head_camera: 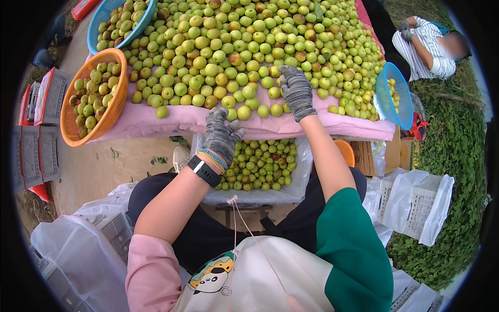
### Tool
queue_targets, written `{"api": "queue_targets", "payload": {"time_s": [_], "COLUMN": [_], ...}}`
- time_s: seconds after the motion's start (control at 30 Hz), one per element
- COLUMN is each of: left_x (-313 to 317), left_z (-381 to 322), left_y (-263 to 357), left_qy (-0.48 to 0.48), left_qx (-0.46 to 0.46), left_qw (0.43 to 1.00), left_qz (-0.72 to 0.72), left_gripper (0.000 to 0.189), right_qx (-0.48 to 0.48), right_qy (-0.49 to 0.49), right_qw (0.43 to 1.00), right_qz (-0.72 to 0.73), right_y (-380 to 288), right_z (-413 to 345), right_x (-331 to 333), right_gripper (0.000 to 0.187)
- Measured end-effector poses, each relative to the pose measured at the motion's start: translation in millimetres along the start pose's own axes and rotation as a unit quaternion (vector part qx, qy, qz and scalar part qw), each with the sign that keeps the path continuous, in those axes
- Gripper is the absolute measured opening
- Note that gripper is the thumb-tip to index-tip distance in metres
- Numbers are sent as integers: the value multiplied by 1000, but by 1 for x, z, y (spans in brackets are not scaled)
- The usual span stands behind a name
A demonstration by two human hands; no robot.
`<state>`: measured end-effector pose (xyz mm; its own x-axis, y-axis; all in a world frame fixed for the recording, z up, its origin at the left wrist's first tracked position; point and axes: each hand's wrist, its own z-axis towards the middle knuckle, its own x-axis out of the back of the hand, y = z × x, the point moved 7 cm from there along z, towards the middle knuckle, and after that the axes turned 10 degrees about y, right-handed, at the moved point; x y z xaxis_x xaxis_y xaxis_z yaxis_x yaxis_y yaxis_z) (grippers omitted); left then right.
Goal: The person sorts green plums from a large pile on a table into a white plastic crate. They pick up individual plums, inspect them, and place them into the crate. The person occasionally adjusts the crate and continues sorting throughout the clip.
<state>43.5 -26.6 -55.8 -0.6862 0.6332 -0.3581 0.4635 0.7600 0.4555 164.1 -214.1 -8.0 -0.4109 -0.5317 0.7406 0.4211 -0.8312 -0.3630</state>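
Observation:
Green and yellow jujubes [218,39], some with reddish-brown patches, lie heaped on a table covered with pink cloth [171,121]. My left hand [220,132], in a grey knitted glove, is at the table's front edge, fingers apart, beside the nearest fruit. Farther in and to the right, my right hand [297,93], gloved alike, reaches palm down among the jujubes; its fingertips are at the fruit, and what lies beneath them is hidden. Below the table edge, between my knees, stands a crate lined with clear plastic [302,167], holding many jujubes [261,163].
An orange basket [66,121] and a blue basket [91,35] of jujubes stand at left, another blue basket [405,105] at right. Grey crates [37,156] are stacked left; plastic-draped crates [413,206] stand right. A person [427,50] is beyond the table's right side.

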Motion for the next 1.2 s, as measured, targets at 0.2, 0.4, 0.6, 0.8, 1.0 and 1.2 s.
{"api": "queue_targets", "payload": {"time_s": [0.2, 0.4, 0.6, 0.8, 1.0, 1.2], "left_x": [-5, 2, 0, 1, -3, 2], "left_z": [-3, -9, -10, -12, -10, -6], "left_y": [4, 12, 11, 8, 9, 8], "left_qy": [-14, 26, 26, 19, 21, 12], "left_qx": [-8, -59, -45, -49, -36, -15], "left_qw": [1000, 998, 998, 998, 999, 1000], "left_qz": [20, 24, 21, 18, 27, 8], "left_gripper": [52, 48, 50, 38, 35, 52], "right_qx": [44, -277, -385, -318, -37, -346], "right_qy": [-239, -168, -200, -191, -167, -240], "right_qw": [945, 922, 491, 789, 985, 703], "right_qz": [-219, 213, 755, 489, 1, 573], "right_y": [0, 17, -39, -37, -65, -108], "right_z": [26, 29, 3, 30, 65, 67], "right_x": [-46, -22, -3, -37, -94, -87], "right_gripper": [17, 33, 32, 22, 37, 21]}}
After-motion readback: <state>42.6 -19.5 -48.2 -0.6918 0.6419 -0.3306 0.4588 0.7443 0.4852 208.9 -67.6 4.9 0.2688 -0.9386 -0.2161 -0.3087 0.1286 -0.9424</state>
